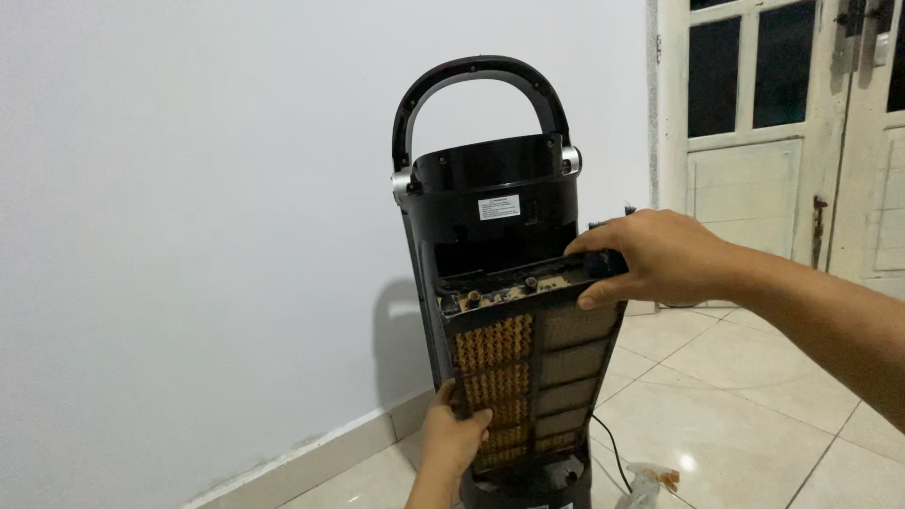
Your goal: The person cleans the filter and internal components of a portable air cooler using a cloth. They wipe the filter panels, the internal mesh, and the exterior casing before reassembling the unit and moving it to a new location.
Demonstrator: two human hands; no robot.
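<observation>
Honeycomb-yellow filter panel (528,382) tilts out of a black tower air cooler (490,283), both hands clamped on it.

Left hand (454,435) pinches the panel's lower left edge; right hand (650,256) closes over its top right corner. Best drawn out evenly, without twisting. Above the panel, a white rectangular label (499,207) sits on the cooler's back.

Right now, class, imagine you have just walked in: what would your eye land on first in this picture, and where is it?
First, the tall black tower appliance standing mid-frame against the white wall, arched handle on top. Next, its grimy rear filter panel tilted outward, the right hand gripping its top edge, the left hand its lower left side. A pale door stands at right.
</observation>
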